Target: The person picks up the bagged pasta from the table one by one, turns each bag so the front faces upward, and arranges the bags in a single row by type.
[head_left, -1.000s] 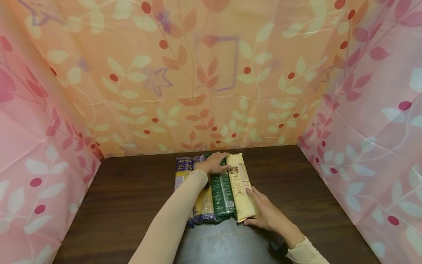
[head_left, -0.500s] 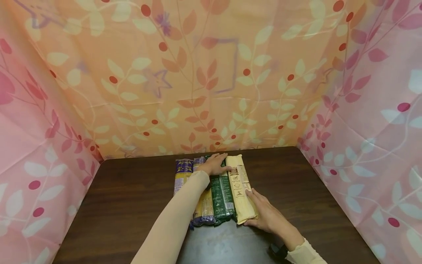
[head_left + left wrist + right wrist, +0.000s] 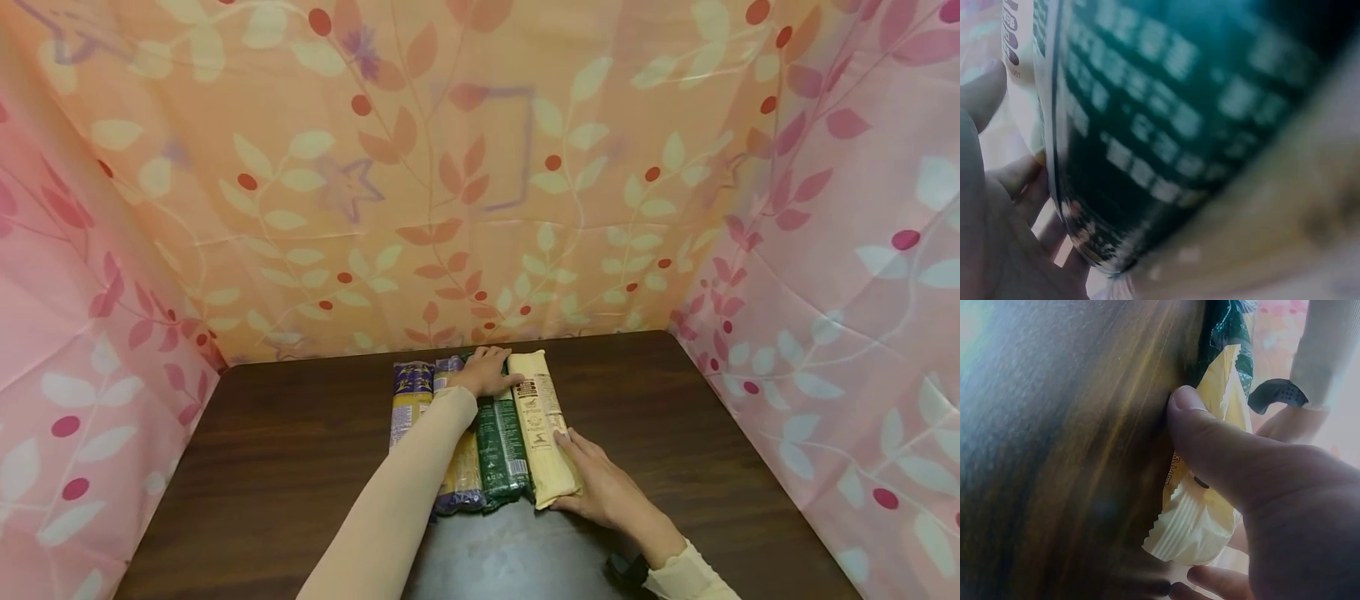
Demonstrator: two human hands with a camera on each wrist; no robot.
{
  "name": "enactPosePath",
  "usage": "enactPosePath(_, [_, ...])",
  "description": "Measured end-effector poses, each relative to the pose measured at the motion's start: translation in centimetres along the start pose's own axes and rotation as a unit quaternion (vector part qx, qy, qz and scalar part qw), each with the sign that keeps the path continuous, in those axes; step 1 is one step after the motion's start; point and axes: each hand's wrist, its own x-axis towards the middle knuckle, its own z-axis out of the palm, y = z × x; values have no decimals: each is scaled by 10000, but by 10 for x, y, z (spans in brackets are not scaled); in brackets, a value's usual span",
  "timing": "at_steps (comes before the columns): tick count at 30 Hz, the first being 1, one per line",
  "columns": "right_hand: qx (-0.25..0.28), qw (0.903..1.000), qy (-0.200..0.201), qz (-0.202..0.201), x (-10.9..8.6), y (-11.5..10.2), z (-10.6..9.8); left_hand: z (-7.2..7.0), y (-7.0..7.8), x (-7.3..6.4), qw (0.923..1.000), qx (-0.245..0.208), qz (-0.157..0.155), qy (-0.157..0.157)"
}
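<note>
Long packs of pasta lie flat side by side on the table. The two at the left are purple and yellow: an outer pasta pack point(image 3: 412, 387) and an inner pasta pack point(image 3: 462, 479), both partly behind my left sleeve. Beside them lies a green pasta pack point(image 3: 501, 454), then a cream pasta pack point(image 3: 542, 433) at the right end. My left hand point(image 3: 483, 373) rests across the far end of the green pack, fingers extended, thumb reaching toward the cream one. With my right hand point(image 3: 603, 487) I hold the cream pack's near right corner, thumb point(image 3: 1210, 434) against its near end.
The dark wooden table point(image 3: 292, 467) runs back to a floral orange curtain point(image 3: 420, 208). Pink floral curtains stand on both sides, including a right curtain point(image 3: 847, 333). Dark bands sit at both wrists, such as the right band point(image 3: 626, 571).
The head view has shifted slightly to the right. Both hands stay at the same places on the packs.
</note>
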Motion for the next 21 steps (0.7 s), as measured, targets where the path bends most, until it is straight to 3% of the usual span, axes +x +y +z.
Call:
enactPosePath(7, [-5, 9999, -84, 137, 1, -3, -1, 6, -6, 9, 9995, -254, -187, 8])
enactPosePath(21, [-171, 9995, 196, 176, 1, 0, 1, -2, 1, 1, 9983, -568, -144, -13])
